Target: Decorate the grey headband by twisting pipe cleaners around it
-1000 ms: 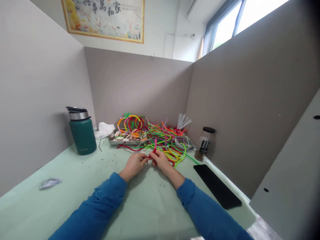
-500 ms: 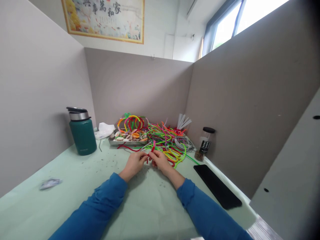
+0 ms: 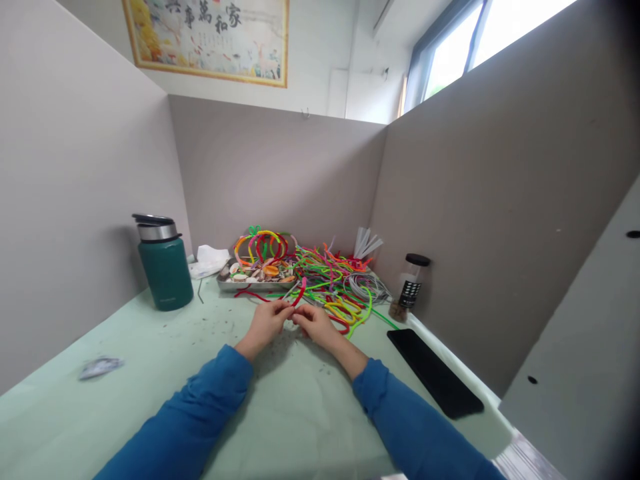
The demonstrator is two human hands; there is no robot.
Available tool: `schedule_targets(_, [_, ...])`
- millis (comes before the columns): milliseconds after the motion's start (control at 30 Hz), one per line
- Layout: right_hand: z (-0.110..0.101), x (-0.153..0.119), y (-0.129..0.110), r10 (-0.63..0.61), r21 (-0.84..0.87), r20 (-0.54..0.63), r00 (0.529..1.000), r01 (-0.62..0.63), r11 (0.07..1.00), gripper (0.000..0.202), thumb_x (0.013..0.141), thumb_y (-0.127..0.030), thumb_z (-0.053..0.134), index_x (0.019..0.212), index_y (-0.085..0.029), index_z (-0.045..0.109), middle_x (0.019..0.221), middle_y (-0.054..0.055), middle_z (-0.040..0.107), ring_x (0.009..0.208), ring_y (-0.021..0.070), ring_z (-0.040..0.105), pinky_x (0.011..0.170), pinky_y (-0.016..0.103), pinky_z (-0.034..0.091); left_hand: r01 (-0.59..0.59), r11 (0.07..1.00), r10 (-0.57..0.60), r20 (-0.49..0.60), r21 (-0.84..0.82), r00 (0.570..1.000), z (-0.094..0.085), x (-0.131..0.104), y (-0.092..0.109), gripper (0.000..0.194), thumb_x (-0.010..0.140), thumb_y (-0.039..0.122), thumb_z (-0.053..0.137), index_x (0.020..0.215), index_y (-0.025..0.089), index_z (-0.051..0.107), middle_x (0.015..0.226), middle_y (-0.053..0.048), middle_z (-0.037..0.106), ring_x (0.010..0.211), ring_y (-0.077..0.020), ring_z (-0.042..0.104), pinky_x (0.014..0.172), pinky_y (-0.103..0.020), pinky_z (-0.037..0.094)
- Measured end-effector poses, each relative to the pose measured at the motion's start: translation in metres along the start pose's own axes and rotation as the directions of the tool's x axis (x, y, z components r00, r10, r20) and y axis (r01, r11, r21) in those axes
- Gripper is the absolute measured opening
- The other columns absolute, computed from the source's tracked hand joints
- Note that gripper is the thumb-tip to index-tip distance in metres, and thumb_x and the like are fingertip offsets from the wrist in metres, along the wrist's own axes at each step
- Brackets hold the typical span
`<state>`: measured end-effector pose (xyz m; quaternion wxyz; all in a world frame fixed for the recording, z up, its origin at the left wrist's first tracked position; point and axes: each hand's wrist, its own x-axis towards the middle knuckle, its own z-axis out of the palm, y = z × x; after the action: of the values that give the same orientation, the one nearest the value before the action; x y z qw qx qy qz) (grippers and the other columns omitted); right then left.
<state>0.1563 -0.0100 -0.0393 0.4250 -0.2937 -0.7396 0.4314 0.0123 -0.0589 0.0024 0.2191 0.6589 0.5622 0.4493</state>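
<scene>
My left hand (image 3: 268, 325) and my right hand (image 3: 316, 322) meet fingertip to fingertip above the middle of the table, both closed in a pinch. Between them is a red pipe cleaner (image 3: 300, 295) with a pink end, sticking up and away from the fingers. Its lower end is hidden behind my fingertips. Just beyond my hands spreads a tangled heap of coloured pipe cleaners (image 3: 327, 270). To the left of the heap, a metal tray (image 3: 257, 287) holds many small flat pieces, and rings of coloured pipe cleaner (image 3: 265, 247) stand on it.
On the left stands a green bottle (image 3: 166, 273), with white tissue (image 3: 210, 259) behind it. A crumpled wrapper (image 3: 101, 367) lies at the front left. To the right are a black-lidded jar (image 3: 410, 287) and a black phone (image 3: 434, 372). Grey partitions (image 3: 280, 167) enclose the table.
The red pipe cleaner has shifted slightly left and now leans more clearly out from the fingers. My right hand has turned a little and moved left; both hands stay together.
</scene>
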Motion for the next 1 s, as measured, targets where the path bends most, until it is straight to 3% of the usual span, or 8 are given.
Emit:
schedule_targets(300, [-0.001, 0.001, -0.001, 0.015, -0.046, -0.056, 0.998, -0.018, 0.999, 0.021, 0.079, -0.036, 0.053, 0.069, -0.017, 0.055, 0.054, -0.004, 0.049, 0.042, 0.0072, 0.043, 0.042, 0.018, 0.033, 0.019, 0.999, -0.019, 0.002, -0.046, 1.0, 0.003, 0.002, -0.002, 0.027, 0.073, 0.036, 0.049, 0.069, 0.013, 0.062, 0.043, 0.004, 0.048, 0.038, -0.0091, 0.042, 0.043, -0.021, 0.032])
schedule_targets(500, [-0.002, 0.001, -0.006, 0.042, -0.048, -0.085, 0.995, -0.046, 0.998, 0.017, 0.077, -0.031, 0.053, 0.067, -0.017, 0.055, 0.054, -0.004, 0.05, 0.041, 0.0073, 0.045, 0.041, 0.018, 0.033, 0.021, 0.985, -0.017, 0.021, -0.169, 1.0, 0.008, 0.007, -0.014, 0.028, 0.07, 0.033, 0.049, 0.086, 0.012, 0.059, 0.067, -0.001, 0.062, 0.037, -0.0073, 0.044, 0.04, -0.022, 0.034])
schedule_targets(800, [-0.002, -0.002, -0.015, 0.03, -0.037, -0.094, 0.995, -0.034, 0.999, 0.016, 0.076, -0.027, 0.053, 0.064, -0.017, 0.054, 0.047, -0.006, 0.045, 0.04, 0.0072, 0.041, 0.042, 0.018, 0.032, 0.005, 1.0, -0.006, -0.005, -0.029, 1.0, 0.002, 0.001, -0.003, 0.021, 0.072, 0.033, 0.05, 0.068, 0.015, 0.059, 0.043, 0.004, 0.051, 0.039, -0.0103, 0.047, 0.047, -0.022, 0.036])
schedule_targets(1000, [-0.004, -0.003, -0.019, 0.044, 0.022, -0.062, 0.997, -0.043, 0.999, 0.024, 0.082, -0.033, 0.047, 0.064, -0.017, 0.054, 0.043, -0.006, 0.044, 0.038, 0.008, 0.04, 0.04, 0.019, 0.03, 0.017, 0.998, -0.019, -0.038, -0.067, 0.999, 0.003, 0.004, -0.009, 0.022, 0.072, 0.034, 0.049, 0.07, 0.015, 0.059, 0.053, 0.002, 0.056, 0.039, -0.0092, 0.046, 0.045, -0.022, 0.035])
